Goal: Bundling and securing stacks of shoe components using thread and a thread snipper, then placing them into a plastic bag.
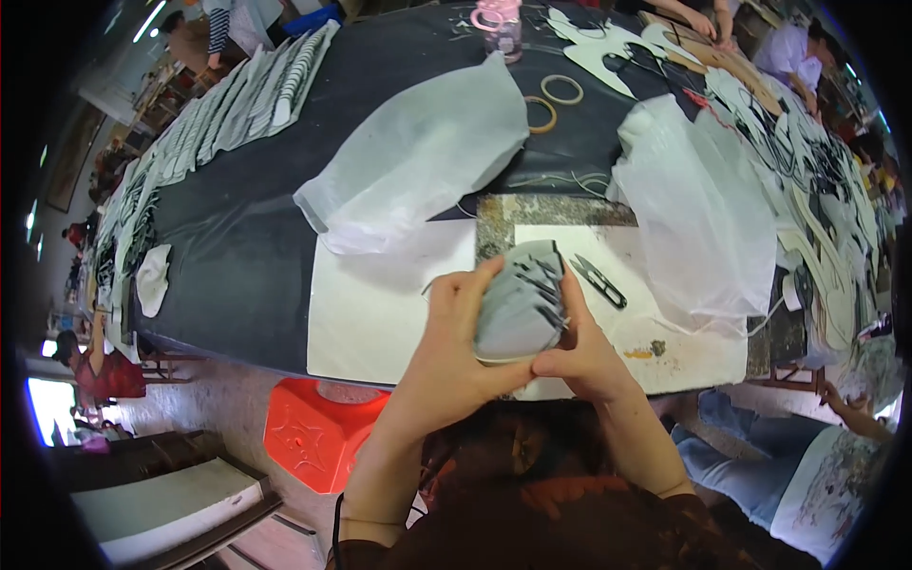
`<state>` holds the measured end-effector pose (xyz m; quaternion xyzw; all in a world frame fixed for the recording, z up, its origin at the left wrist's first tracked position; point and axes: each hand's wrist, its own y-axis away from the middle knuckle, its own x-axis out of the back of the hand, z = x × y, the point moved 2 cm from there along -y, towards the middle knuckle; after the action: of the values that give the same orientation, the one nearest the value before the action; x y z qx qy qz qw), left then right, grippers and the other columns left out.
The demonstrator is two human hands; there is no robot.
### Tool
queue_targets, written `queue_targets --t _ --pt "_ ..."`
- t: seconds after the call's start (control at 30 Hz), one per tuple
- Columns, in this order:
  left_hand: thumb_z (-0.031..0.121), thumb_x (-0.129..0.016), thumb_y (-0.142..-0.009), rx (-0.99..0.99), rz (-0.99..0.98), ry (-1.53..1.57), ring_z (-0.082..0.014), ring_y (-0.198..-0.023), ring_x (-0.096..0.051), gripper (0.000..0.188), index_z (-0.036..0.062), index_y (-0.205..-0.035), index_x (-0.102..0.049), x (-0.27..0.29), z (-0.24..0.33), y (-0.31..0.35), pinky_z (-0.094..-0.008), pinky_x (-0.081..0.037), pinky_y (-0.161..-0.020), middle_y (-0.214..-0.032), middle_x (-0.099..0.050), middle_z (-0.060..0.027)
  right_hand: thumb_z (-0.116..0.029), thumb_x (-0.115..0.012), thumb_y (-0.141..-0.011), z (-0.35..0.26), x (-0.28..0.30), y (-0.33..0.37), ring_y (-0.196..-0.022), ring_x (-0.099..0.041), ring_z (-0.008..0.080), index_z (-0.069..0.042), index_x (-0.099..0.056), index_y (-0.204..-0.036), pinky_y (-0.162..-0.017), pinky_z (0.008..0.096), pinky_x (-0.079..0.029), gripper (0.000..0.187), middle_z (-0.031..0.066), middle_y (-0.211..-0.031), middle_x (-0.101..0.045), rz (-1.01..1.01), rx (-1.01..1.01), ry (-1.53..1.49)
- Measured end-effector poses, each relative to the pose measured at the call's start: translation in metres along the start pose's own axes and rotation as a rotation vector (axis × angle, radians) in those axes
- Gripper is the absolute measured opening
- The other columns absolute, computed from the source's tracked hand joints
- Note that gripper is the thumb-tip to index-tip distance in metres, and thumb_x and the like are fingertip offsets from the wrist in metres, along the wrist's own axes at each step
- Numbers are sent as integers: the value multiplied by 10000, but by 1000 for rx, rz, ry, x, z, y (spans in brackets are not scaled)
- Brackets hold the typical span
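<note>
Between my two hands is a thick stack of grey cut pieces [513,318] with black strips along one edge; they look like fabric or shoe parts. My left hand [442,342] closes on its left side, thumb along the bottom. The right side is gripped by my right hand [591,353], its thumb near the lower corner. Just beyond my right fingers lies a pair of black thread snips [600,282] on a white sheet [389,304] covering the near edge of the table.
A white plastic bag [427,142] lies ahead, and another [698,218] at the right. Two tape rolls [562,90] and a pink bottle [501,28] stand farther off. Rows of grey pieces [237,104] line the left edge. A red plastic stool [318,432] is below; other people work around.
</note>
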<state>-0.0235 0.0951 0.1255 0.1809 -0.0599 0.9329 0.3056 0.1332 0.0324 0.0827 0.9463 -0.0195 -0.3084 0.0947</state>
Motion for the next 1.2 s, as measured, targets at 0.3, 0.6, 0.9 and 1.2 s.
queue_targets --t 0.3,0.6,0.9,1.2 --pt "339 -890 -679 26 -219 32 -268 -1144 -523 977 20 -1473 -418 35 5 -31 -372 -392 -1047 -1187 -517 -139 -162 -833 -638 5 23 -28 -1329 -464 297 -140 -89 -1597 -1131 411 -359 1214 132 -1480 -399 -60 -18 -322" --pt "-50 -640 -782 -183 851 -965 -297 -1140 -602 558 88 -1321 -595 214 -159 -95 -381 -471 -988 -1308 -564 -162 -546 -851 -671 16 9 -30 -1104 -598 417 -243 -9 -1595 -992 664 -444 1286 212 -1269 -552 -101 -446 -442" --pt "164 -486 -947 -147 256 -295 -116 -796 -511 155 36 -975 -569 237 -89 -185 -261 -432 -737 -842 -551 -15 -368 -910 -475 4 -36 -62 -1506 -158 221 -42 88 -1583 -1193 442 -54 1527 98 -1655 12 -767 -505 68" --pt "206 -624 -949 -401 -7 -519 -76 -700 -419 177 56 -959 -531 144 63 -172 -246 -370 -635 -766 -455 13 -227 -850 -573 -27 -51 -90 -1400 -346 249 -39 95 -1581 -1156 339 -228 1395 158 -1587 -212 -916 -428 -148"
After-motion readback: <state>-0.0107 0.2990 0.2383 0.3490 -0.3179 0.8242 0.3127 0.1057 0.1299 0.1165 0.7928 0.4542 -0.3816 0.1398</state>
